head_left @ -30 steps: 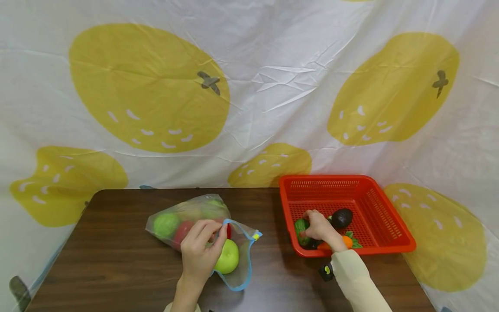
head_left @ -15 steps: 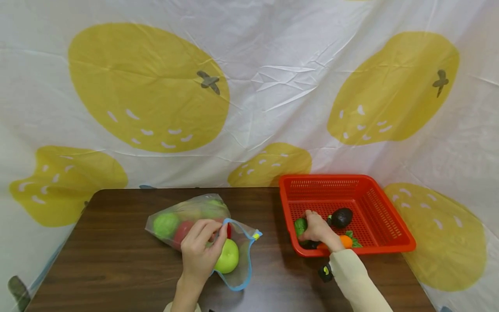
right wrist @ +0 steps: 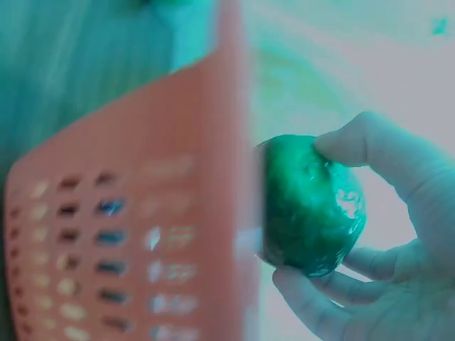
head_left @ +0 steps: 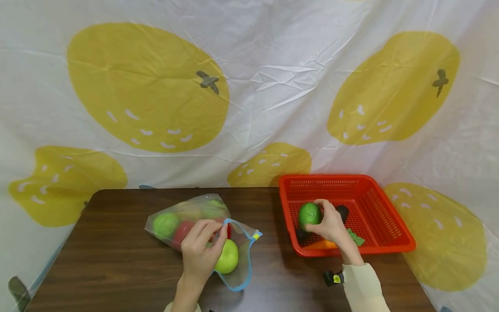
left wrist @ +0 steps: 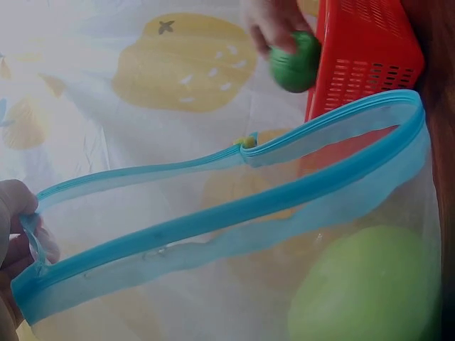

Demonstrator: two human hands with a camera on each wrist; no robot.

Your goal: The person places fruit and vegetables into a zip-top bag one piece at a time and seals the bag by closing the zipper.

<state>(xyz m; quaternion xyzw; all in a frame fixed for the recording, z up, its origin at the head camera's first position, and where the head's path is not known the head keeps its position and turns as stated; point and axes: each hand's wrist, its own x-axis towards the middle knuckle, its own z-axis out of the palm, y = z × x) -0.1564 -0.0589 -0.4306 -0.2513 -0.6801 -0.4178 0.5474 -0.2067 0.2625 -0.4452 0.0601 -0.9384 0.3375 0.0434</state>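
My right hand holds a round, glossy green fruit at the left side of the red basket. In the right wrist view, thumb and fingers grip this green fruit from opposite sides, beside the basket wall. My left hand pinches the blue zip edge of a mesh bag. The left wrist view has the bag's mouth gaping, its blue zip band held at one end by my fingers. A green apple lies near the mouth; red and green fruits show farther in.
The red basket also holds a dark avocado-like item, an orange carrot with green leaves, and something dark partly hidden. Both containers stand on a dark wooden table. A lemon-print cloth hangs behind.
My right hand has lifted the round green fruit up from the basket's bottom, partly covering the avocado-like item. My left hand and the mesh bag have stayed still.
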